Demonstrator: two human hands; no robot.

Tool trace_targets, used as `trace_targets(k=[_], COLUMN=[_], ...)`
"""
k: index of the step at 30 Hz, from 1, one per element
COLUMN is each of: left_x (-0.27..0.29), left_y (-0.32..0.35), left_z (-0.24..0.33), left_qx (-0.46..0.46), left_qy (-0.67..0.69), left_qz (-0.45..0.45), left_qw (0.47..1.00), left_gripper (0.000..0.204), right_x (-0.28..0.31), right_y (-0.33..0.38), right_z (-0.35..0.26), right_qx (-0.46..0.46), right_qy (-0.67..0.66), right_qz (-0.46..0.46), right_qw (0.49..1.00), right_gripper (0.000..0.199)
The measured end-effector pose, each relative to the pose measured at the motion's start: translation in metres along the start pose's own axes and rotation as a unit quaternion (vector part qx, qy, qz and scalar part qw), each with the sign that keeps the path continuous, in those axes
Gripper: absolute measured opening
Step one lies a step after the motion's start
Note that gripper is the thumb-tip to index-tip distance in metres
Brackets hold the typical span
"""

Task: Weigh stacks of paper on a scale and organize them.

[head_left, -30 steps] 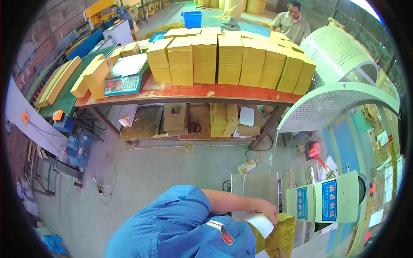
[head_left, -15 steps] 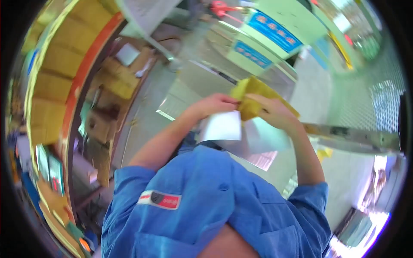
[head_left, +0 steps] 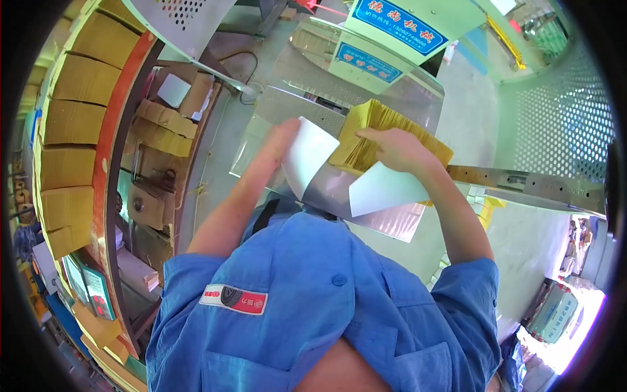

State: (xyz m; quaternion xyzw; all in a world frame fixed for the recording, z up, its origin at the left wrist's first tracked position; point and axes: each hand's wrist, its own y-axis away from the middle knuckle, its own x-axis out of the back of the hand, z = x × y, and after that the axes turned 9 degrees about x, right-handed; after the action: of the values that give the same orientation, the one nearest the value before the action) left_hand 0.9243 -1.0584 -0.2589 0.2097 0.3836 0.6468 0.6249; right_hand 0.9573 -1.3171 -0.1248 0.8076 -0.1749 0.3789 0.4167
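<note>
My left hand (head_left: 285,138) pinches the left edge of a white sheet (head_left: 311,155), which curves up at the left of a stack of yellow-brown folded paper (head_left: 398,121). The stack lies aslant on a shiny metal table, its many edges showing. My right hand (head_left: 400,150) lies over the near side of the stack, its index finger stretched along the paper and the other fingers curled against it. Beneath that hand a second white sheet (head_left: 385,189) slants down toward me; whether the fingers also hold it is hidden.
A clear plastic guard (head_left: 366,55) and a pale green machine housing with blue labels (head_left: 398,26) stand beyond the stack. At right are a metal bar (head_left: 522,183) and a perforated panel (head_left: 555,137). Brown bundles (head_left: 75,124) line a red-edged shelf (head_left: 121,104) at left.
My left hand has drawn away to the left and up from the stack, bringing the white sheet along. My right hand has shifted slightly left and stays on the stack.
</note>
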Motion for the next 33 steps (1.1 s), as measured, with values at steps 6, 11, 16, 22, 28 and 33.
trace_targets(k=[6,11,16,22,28,33], left_x=[0.028,0.008,-0.009,-0.062,-0.106,-0.101], left_y=[-0.011,-0.017,-0.011,-0.013,-0.015,-0.025], left_z=[0.001,0.001,0.013,0.035,0.034,0.010], left_qx=[-0.026,-0.116,-0.275,-0.326,-0.121,-0.155], left_qy=[0.017,0.056,-0.231,-0.324,-0.281,-0.160], left_qz=[-0.063,0.005,0.147,0.127,-0.025,-0.048], left_qw=[0.998,0.992,0.922,0.879,0.952,0.974], left_gripper=[0.028,0.021,0.021,0.022,0.035,0.036], right_x=[0.009,0.002,-0.002,-0.005,-0.004,-0.008], right_y=[0.000,0.000,0.001,0.001,0.000,0.001], right_z=[-0.008,-0.006,-0.002,-0.002,-0.002,0.000], right_qx=[-0.012,-0.005,0.000,0.005,-0.031,-0.008], right_qy=[-0.016,-0.030,-0.047,-0.045,-0.044,-0.043], right_qz=[-0.012,0.006,0.033,0.055,0.037,0.070], right_qw=[1.000,1.000,0.998,0.997,0.998,0.997], right_gripper=[0.053,0.054,0.055,0.055,0.052,0.049])
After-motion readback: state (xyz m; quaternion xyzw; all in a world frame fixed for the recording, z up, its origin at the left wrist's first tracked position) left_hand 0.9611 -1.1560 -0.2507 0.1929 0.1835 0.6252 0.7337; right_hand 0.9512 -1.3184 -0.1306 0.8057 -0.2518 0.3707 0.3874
